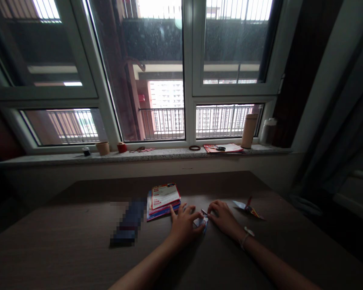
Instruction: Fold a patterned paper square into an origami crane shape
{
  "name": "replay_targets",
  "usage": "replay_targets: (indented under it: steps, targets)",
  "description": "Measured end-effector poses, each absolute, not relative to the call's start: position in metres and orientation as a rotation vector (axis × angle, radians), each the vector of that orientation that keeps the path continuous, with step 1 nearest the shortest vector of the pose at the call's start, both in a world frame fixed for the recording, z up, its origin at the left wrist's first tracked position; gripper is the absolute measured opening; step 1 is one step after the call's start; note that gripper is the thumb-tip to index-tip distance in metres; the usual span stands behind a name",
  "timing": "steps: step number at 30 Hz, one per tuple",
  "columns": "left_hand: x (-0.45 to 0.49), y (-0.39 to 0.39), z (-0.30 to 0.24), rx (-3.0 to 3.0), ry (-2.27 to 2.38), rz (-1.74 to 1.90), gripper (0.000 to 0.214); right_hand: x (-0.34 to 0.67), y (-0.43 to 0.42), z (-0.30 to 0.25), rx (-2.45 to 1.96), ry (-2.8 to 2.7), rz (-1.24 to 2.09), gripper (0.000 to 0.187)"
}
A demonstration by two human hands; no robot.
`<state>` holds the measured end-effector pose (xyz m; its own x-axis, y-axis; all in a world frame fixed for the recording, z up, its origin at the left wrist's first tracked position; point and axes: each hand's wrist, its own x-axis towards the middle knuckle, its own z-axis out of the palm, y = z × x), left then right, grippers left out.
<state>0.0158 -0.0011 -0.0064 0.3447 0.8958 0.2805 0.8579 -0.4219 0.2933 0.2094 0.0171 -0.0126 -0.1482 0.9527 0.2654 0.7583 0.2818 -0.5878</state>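
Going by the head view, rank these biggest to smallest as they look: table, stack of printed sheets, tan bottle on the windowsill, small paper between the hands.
1. Table
2. Stack of printed sheets
3. Tan bottle
4. Small paper, by its visible part only; some is covered.

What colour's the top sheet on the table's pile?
The top sheet is whitish with red edges, best seen in the head view.

Small bluish-white paper [204,221], partly folded, between fingertips [209,216].
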Motion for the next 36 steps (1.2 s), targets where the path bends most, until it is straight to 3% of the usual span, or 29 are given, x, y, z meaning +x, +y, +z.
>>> replay_targets:
  steps: [8, 36]
  targets:
    - [0.015, 0.001, -0.010, 2.519, 1.631, 0.630, 0.027, 0.207, 0.018, -0.009, -1.555, -1.955, 0.498, 0.019]
    - [0.013, -0.001, -0.010, 2.526, 1.618, 0.626, 0.030, 0.207, 0.005, -0.006, -1.482, -2.066, 0.302, 0.015]
